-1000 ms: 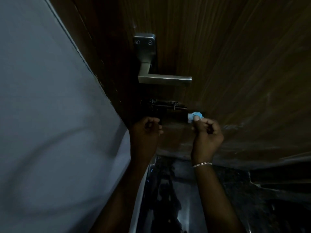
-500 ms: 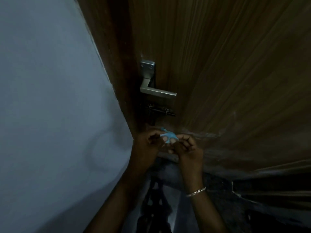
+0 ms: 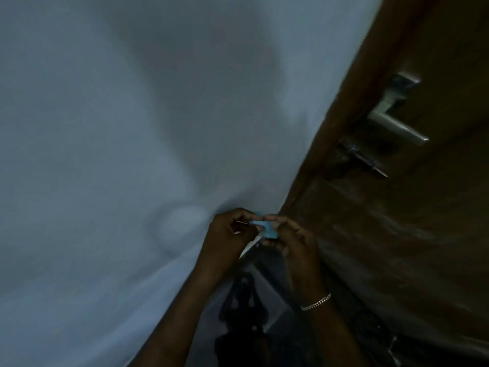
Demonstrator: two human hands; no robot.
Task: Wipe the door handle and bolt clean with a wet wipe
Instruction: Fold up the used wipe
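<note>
A small light-blue wet wipe [image 3: 266,229] is pinched between both hands low in the middle of the view. My left hand [image 3: 227,234] grips its left end and my right hand [image 3: 293,239], with a silver bracelet at the wrist, grips its right end. The silver lever door handle [image 3: 397,123] sits on the dark wooden door [image 3: 410,234] at the upper right. The dark bolt [image 3: 362,160] lies just below the handle. Both hands are well below and left of the handle and bolt, apart from them.
A pale grey-blue wall [image 3: 132,154] fills the left and centre. The door frame [image 3: 352,102] runs diagonally between wall and door. A dark glossy floor [image 3: 251,327] lies below the hands. The light is dim.
The view has swung left, so handle and bolt now sit at the upper right. My right hand came down from the bolt with the wipe, and my left hand took hold of it too.
</note>
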